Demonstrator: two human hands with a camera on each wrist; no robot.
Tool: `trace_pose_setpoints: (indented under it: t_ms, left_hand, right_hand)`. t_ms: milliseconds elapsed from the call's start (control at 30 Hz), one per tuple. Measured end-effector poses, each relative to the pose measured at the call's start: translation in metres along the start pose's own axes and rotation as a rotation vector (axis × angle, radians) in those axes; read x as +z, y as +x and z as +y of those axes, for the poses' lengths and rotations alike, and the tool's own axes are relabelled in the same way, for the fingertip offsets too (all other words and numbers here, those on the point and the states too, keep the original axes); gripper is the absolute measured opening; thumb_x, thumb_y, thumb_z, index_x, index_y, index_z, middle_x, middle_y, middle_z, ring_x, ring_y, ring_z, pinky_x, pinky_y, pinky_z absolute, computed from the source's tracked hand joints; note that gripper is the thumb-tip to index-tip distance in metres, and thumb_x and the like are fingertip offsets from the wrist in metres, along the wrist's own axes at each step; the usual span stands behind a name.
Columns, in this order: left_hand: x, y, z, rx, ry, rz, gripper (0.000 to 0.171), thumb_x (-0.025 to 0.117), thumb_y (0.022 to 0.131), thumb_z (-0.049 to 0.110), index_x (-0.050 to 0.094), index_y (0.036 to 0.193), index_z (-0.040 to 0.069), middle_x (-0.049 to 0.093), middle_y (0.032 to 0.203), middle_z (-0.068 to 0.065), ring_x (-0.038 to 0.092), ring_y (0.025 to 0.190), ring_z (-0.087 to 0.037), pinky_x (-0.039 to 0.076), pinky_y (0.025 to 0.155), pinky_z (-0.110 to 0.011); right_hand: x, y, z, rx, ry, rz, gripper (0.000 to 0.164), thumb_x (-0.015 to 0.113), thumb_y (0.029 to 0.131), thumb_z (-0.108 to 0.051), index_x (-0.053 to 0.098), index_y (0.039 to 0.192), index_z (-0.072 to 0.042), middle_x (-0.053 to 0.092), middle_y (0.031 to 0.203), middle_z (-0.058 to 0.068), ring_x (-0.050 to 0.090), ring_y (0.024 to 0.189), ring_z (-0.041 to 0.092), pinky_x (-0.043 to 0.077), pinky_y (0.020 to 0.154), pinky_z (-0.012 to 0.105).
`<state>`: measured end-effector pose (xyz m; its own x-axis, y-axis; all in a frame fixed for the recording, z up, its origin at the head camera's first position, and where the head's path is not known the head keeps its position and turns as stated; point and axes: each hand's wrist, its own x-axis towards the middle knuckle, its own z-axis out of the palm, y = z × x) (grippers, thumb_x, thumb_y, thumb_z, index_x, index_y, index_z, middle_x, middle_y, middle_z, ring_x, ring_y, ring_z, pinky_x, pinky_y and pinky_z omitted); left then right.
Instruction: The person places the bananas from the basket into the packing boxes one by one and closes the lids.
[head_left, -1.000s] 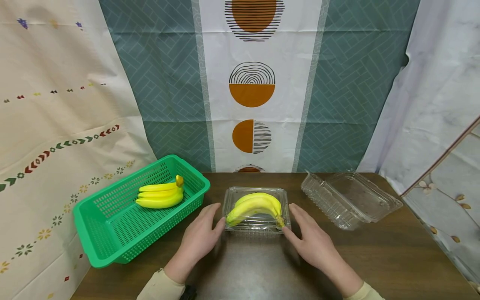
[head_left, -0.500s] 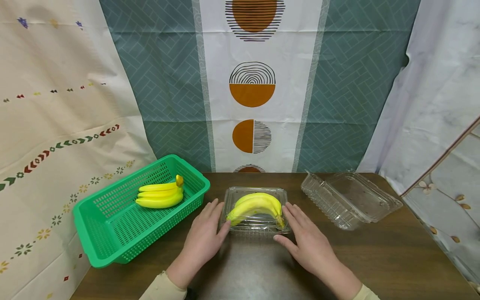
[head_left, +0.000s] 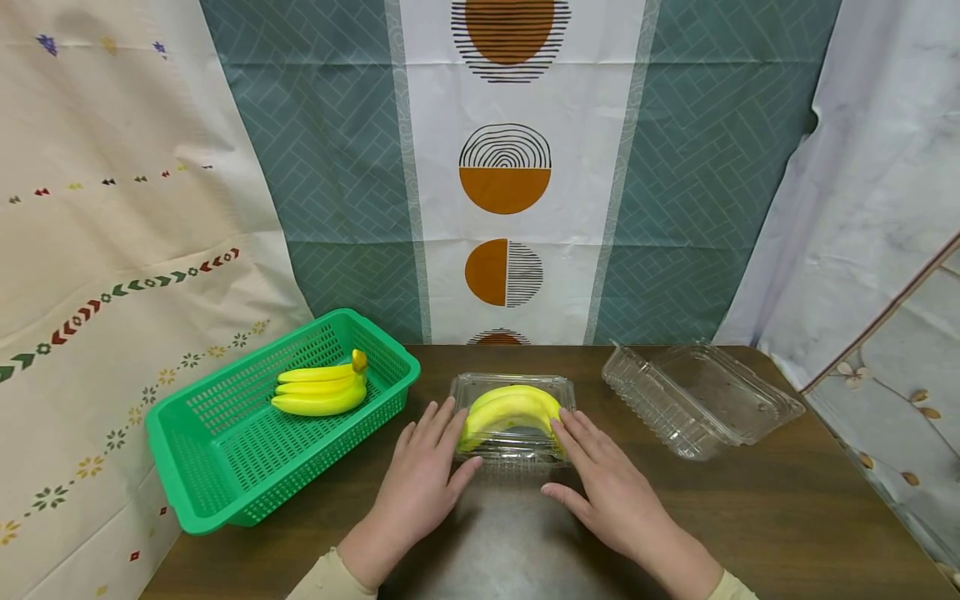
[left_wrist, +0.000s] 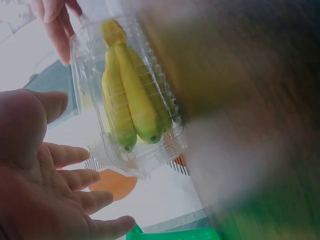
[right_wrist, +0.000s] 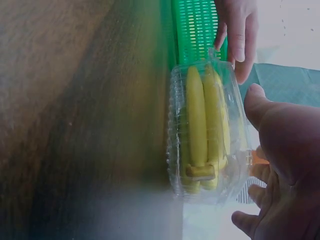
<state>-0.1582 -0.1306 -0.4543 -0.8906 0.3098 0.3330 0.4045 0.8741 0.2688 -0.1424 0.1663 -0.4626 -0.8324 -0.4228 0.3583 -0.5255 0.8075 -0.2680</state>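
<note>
A clear plastic clamshell container (head_left: 517, 379), its lid down, sits mid-table with a bunch of bananas (head_left: 513, 407) inside. My left hand (head_left: 418, 483) is over its left front corner, fingers straight and spread. On the opposite side, my right hand (head_left: 611, 492) lies flat in the air with its fingertips at the right edge of the lid and its thumb apart. Neither hand curls round anything. In the left wrist view, the bananas (left_wrist: 137, 105) show through the container's side; the right wrist view shows their stem end (right_wrist: 200, 172) close to the right hand.
A green slotted basket (head_left: 217, 510) stands at the left, holding another bunch of bananas (head_left: 318, 396). At the back right, a second clear clamshell container (head_left: 660, 408) lies with its lid folded out. Fabric hangs behind the brown table (head_left: 750, 517) and along both sides.
Both hands have shifted inward and forward, from beside the container to over its left and right edges. The container, basket and second container have stayed put.
</note>
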Motion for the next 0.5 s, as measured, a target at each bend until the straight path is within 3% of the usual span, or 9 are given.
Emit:
trace_pose_setpoints:
  t_ms: [300, 500]
  left_hand:
    - [0.001, -0.007, 0.009, 0.056, 0.080, -0.014, 0.074, 0.075, 0.105, 0.049, 0.055, 0.162, 0.007, 0.043, 0.173, -0.015, 0.034, 0.162, -0.043, 0.025, 0.126, -0.073]
    - [0.002, -0.010, 0.012, 0.084, 0.126, -0.039, 0.073, 0.073, 0.106, 0.052, 0.055, 0.163, 0.009, 0.040, 0.175, -0.014, 0.033, 0.162, -0.042, 0.026, 0.126, -0.071]
  right_hand:
    - [0.000, -0.002, -0.004, -0.049, -0.017, 0.001, 0.088, 0.076, 0.102, -0.053, 0.042, 0.171, -0.009, 0.036, 0.177, 0.014, 0.032, 0.164, 0.036, 0.038, 0.124, 0.058]
    - [-0.001, -0.003, -0.008, -0.080, -0.026, 0.017, 0.087, 0.076, 0.102, -0.053, 0.043, 0.170, -0.009, 0.041, 0.174, 0.015, 0.036, 0.162, 0.037, 0.040, 0.122, 0.060]
